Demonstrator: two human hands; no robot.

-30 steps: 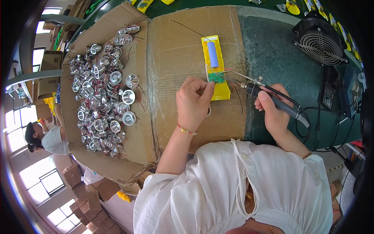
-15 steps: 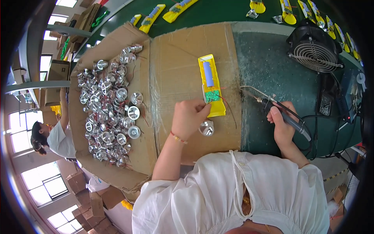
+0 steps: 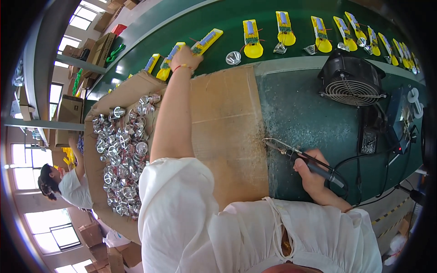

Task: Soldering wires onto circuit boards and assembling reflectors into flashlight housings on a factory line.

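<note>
My left hand (image 3: 185, 60) is stretched out to the far left. It lies over the edge of a yellow plastic housing (image 3: 165, 72) carrying a blue cylindrical battery and green circuit board. A second such housing (image 3: 210, 40) lies just right of the hand. The back of the hand hides most of its fingers, so their grip does not show. My right hand (image 3: 309, 175) is closed round a soldering iron (image 3: 331, 176) fitted with a thin curved metal tube. The iron's tip hovers at the right edge of a flat cardboard sheet (image 3: 223, 150).
Several housings (image 3: 251, 40) line the green far surface, with a silver reflector cup (image 3: 233, 58) among them. A carton (image 3: 102, 182) of reflector cups stands at left, partly behind my arm. A black fan (image 3: 353, 79) and cables occupy the right. Another person (image 3: 73, 184) works far left.
My left hand has left the cardboard and reached to the far left. The housing and reflector cup have gone from the cardboard. The soldering iron stays in my right hand.
</note>
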